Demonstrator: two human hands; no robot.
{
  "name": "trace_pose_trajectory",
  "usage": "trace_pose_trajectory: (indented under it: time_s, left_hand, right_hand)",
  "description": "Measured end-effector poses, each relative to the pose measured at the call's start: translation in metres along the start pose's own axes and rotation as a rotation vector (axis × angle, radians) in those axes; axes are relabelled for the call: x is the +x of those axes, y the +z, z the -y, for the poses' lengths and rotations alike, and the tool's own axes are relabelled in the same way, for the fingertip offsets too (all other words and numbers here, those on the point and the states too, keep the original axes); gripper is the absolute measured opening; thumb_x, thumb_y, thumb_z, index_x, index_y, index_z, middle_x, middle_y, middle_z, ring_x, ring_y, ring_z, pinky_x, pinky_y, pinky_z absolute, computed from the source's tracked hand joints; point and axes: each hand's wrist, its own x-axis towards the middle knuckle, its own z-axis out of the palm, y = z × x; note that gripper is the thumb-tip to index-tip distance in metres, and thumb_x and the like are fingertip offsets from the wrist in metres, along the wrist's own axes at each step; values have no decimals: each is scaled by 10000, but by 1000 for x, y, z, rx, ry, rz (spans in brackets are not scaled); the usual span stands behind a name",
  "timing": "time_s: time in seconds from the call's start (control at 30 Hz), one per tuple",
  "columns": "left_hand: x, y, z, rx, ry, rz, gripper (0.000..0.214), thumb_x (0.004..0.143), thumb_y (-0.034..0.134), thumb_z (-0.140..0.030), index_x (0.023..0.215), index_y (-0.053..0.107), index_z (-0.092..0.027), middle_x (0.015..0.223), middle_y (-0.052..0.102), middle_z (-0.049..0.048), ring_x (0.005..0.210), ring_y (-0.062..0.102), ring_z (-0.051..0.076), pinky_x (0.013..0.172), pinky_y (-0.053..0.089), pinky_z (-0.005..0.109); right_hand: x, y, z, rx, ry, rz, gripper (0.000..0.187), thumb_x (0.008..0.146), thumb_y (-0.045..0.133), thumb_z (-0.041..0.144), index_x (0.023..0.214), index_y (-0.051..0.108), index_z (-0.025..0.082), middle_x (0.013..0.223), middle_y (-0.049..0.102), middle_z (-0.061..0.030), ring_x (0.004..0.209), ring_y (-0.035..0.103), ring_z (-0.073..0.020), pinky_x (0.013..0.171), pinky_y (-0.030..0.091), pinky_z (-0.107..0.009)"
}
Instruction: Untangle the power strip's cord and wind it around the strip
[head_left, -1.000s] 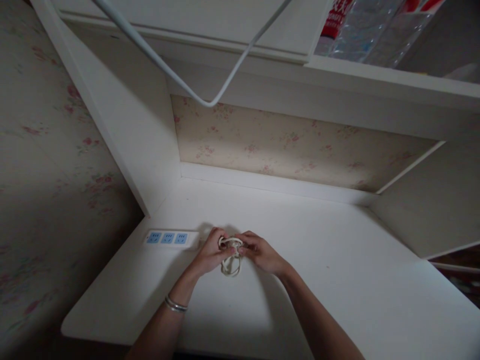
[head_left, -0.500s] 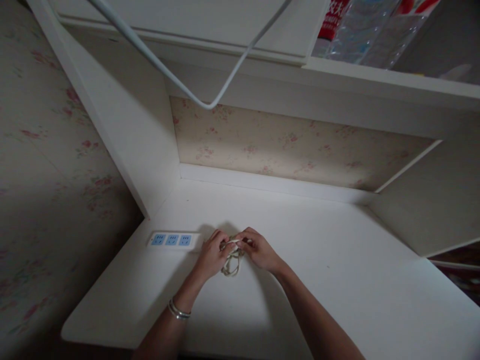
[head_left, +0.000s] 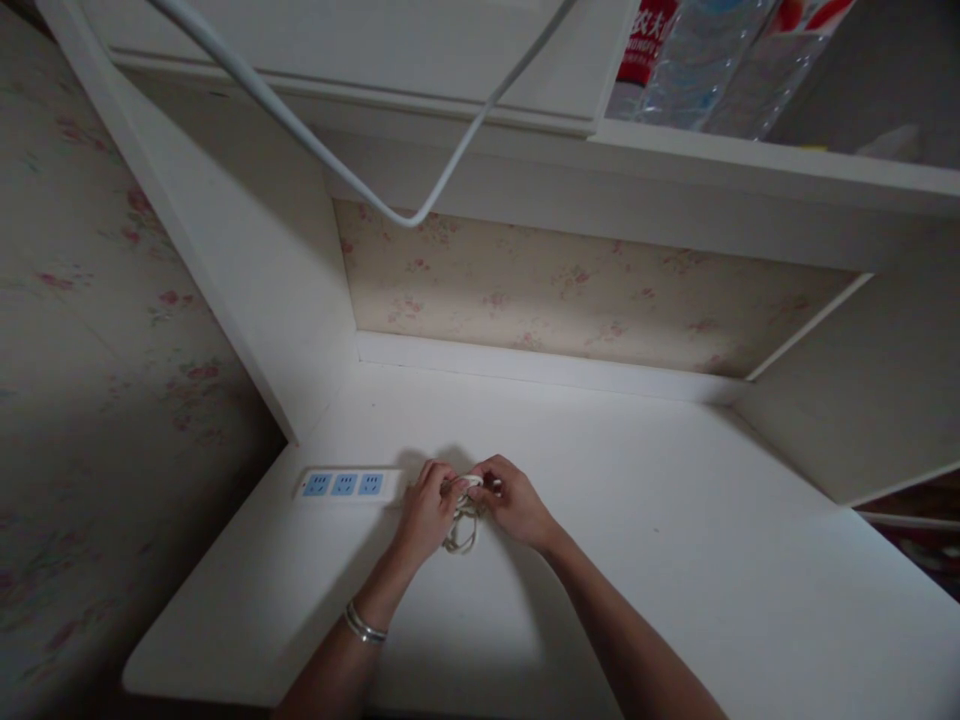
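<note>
Left wrist: shifting rightward since a second ago, carrying the bracelet (head_left: 365, 622) along, while the left hand (head_left: 430, 510) is standing more upright than before.
Left grip: closing nearly all the way, thumb and fingers pinching a strand of the pale cord (head_left: 466, 506).
Right hand (head_left: 517, 505): facing the left, its fingers curling and its thumb pressing in, pinching the same cord; exactly which strand, I cannot tell.
Cord: bunching between the two hands, its loops drooping below the thumbs above the bench (head_left: 675, 600); whether they are touching it, I cannot tell.
Power strip (head_left: 349, 485): lying on the bench just beside the left hand, three blue sockets facing up.
</note>
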Motion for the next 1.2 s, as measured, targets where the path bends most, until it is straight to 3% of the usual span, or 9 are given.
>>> trace_pose_trajectory:
  time_s: [0.1,0.3,0.5,0.7,0.83,1.0,1.2]
  left_hand:
    - [0,1,1,-70,18,-27,149,906,497,-330,866,561,-202,1019,543,64,978,556,188,853,447,313]
    - [3,-1,2,-229,5,0,181,923,466,-319,921,593,-190,1023,572,71,1000,556,181,903,450,317]
    - [6,-6,10,-259,-40,56,275,912,476,-379,879,671,-189,1068,606,90,1038,565,204,940,454,352]
    - [4,-4,17,-249,-157,107,301,896,492,-430,999,652,-197,986,683,69,912,632,204,826,491,326]
    - [4,-5,15,-227,-178,107,289,869,527,-444,957,650,-197,894,692,51,810,644,198,746,491,303]
    - [4,-5,12,-209,-195,91,294,860,534,-455,921,651,-191,888,689,52,819,639,201,759,483,306]
    - [4,0,18,-335,-207,11,269,835,572,-426,925,601,-174,884,647,45,840,621,182,786,486,304]
  right_hand:
    - [-2,6,4,-66,-1,-72,75,851,601,271,872,600,199,819,557,-15,737,519,-144,664,421,-261]
    - [-4,11,9,-142,-29,-155,48,885,521,219,897,564,202,871,556,-34,773,531,-161,693,422,-279]
    - [-7,2,15,-264,-39,-77,69,911,490,221,933,555,212,893,570,-36,779,554,-160,722,437,-280]
    - [-11,2,19,-376,-55,-59,112,924,493,250,1017,544,215,1003,567,-61,821,578,-165,717,453,-277]
    - [-12,4,16,-438,-43,-81,94,945,462,252,982,539,213,967,581,-56,790,588,-166,680,443,-267]
    - [-14,11,11,-586,6,-121,107,947,433,231,976,534,209,971,588,-71,725,586,-169,591,394,-256]
    - [-10,9,0,-416,48,-208,69,876,494,210,894,560,202,870,597,-52,730,568,-173,658,420,-277]
